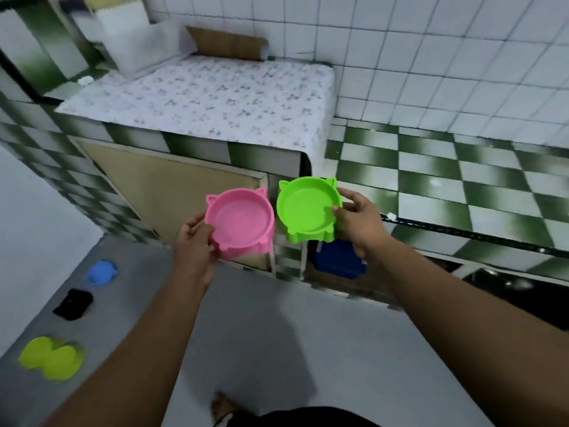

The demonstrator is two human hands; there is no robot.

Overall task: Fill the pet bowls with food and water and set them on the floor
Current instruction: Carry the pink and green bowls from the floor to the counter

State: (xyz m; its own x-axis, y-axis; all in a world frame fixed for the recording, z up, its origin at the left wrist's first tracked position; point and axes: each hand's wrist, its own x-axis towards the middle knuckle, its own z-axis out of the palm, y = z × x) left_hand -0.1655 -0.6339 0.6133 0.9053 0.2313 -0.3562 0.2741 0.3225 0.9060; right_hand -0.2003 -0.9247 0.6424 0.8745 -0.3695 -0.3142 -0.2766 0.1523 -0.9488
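Now left grip (197, 241) holds pink bowl (240, 220) at 8 o'clock rim, right grip (357, 223) holds green bowl (308, 208) at 3 o'clock; both look empty, worktop (215, 97) at 12 o'clock.

Empty pink bowl (240, 221) beside empty green bowl (308, 209), both held aloft.

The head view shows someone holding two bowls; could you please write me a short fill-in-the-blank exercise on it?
1. The left hand grips the rim of a cat-eared plastic bowl coloured ____.
2. The right hand grips a matching bowl coloured ____.
3. On the grey floor, the small bowl beside the black object is ____.

Missing words: pink; green; blue.
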